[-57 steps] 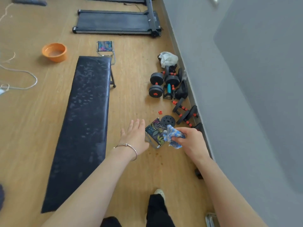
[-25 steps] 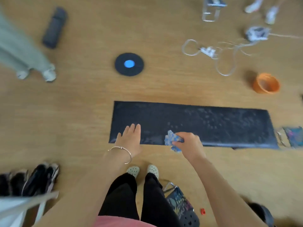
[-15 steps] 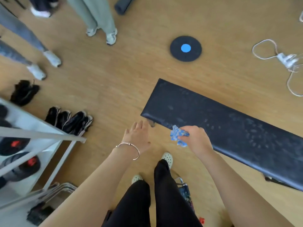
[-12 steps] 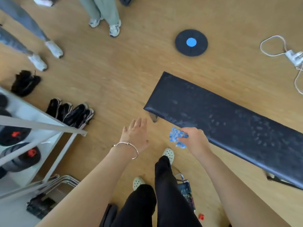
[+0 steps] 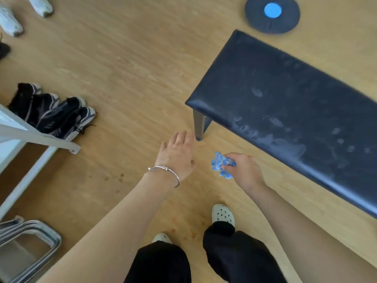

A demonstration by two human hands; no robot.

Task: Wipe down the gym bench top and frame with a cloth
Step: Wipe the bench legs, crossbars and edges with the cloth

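Head view: the right fingers [image 5: 228, 164] are curled tight around a crumpled blue-and-white cloth [image 5: 220, 162], which bulges out of the fist toward the left. The right hand [image 5: 243, 170] hangs over the wooden floor [image 5: 126, 64], near the bench top's [image 5: 285, 107] front edge but apart from it. Half a second ago it overlapped that edge. The left fingers [image 5: 182, 138] are straight and close together, holding nothing. Their tips now point at the foot of the grey bench leg [image 5: 198, 124], which they were short of before. The left hand [image 5: 176, 156] is palm down, with a silver bracelet [image 5: 165, 170] at the wrist.

The standing people's legs at the upper left have slid out of frame, leaving only pale shoes [image 5: 12, 21] in the corner. The dark disc [image 5: 272, 16] with its blue centre has moved up to the top edge.

The bench top is dark navy padding running from the upper middle to the lower right. Pale smears and droplet marks speckle it, thickest along the near edge by the right hand. Black trainers [image 5: 55, 113] lie at the left beside a white rack [image 5: 40, 137].
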